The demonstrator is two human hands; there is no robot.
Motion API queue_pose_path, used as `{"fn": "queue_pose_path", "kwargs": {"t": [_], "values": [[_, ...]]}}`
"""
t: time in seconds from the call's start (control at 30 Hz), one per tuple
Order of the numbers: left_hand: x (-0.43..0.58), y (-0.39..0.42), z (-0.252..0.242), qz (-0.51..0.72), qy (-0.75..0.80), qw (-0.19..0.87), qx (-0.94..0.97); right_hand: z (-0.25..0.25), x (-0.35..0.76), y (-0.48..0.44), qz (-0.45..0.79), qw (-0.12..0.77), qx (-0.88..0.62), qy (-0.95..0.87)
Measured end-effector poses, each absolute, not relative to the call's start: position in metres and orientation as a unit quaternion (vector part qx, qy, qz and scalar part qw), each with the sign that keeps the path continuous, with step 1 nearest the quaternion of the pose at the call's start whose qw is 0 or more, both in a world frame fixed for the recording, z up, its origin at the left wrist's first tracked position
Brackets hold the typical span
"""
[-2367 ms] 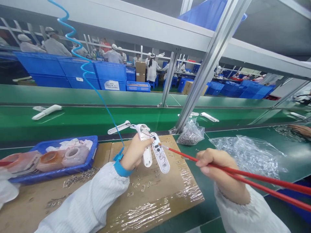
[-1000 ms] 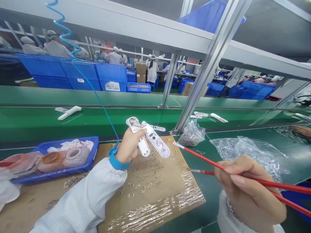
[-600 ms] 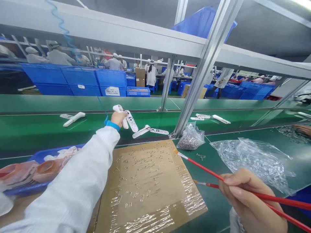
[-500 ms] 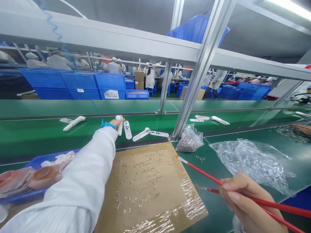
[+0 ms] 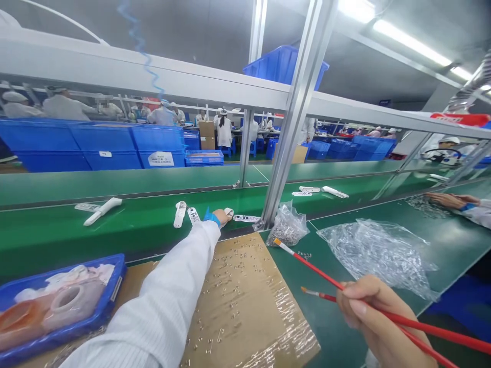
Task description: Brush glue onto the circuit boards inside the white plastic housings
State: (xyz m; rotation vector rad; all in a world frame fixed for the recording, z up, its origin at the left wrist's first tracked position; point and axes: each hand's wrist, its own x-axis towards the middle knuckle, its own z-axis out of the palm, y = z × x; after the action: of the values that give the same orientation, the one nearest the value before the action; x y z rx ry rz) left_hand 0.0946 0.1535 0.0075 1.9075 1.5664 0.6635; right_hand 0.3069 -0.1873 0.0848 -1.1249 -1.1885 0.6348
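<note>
My left hand (image 5: 221, 216) reaches out over the green conveyor belt (image 5: 126, 225), its fingers curled on a white housing piece (image 5: 229, 211). A flat circuit strip (image 5: 246, 219) lies just to its right. Two white housing halves (image 5: 185, 214) lie on the belt just left of the hand, apart from it. A blue wrist strap (image 5: 211, 216) with a coiled blue cord sits on that wrist. My right hand (image 5: 379, 322) at the lower right is closed on two red-handled brushes (image 5: 326, 278), tips pointing left above the table.
A taped cardboard mat (image 5: 238, 291) strewn with several small metal clips lies in front. A blue tray (image 5: 115, 286) with tape rolls sits at left. A bag of metal parts (image 5: 286, 227), a clear plastic bag (image 5: 376, 253) and an aluminium post (image 5: 291, 117) stand right. Another person's hand (image 5: 447, 200) works far right.
My left hand carried the two housing halves out to the belt, let them go, then moved right onto another white piece. The right hand kept the brushes and drew back a little.
</note>
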Motion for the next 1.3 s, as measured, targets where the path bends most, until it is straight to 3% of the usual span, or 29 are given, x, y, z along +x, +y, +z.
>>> {"fn": "queue_pose_path", "kwargs": {"t": [0.4, 0.67, 0.83, 1.3], "values": [[0.041, 0.069, 0.074, 0.488, 0.457, 0.461, 0.584, 0.078, 0.291, -0.178, 0.376, 0.631, -0.365, -0.572], [0.028, -0.031, 0.097, 0.552, 0.388, 0.572, 0.466, 0.07, 0.244, -0.173, 0.329, 0.608, -0.456, -0.56], [0.032, -0.056, 0.101, 0.569, 0.365, 0.592, 0.44, 0.077, 0.241, -0.171, 0.23, 0.559, -0.46, -0.65], [0.032, -0.066, 0.09, 0.591, 0.353, 0.583, 0.431, 0.089, 0.244, -0.175, 0.161, 0.452, -0.424, -0.768]]}}
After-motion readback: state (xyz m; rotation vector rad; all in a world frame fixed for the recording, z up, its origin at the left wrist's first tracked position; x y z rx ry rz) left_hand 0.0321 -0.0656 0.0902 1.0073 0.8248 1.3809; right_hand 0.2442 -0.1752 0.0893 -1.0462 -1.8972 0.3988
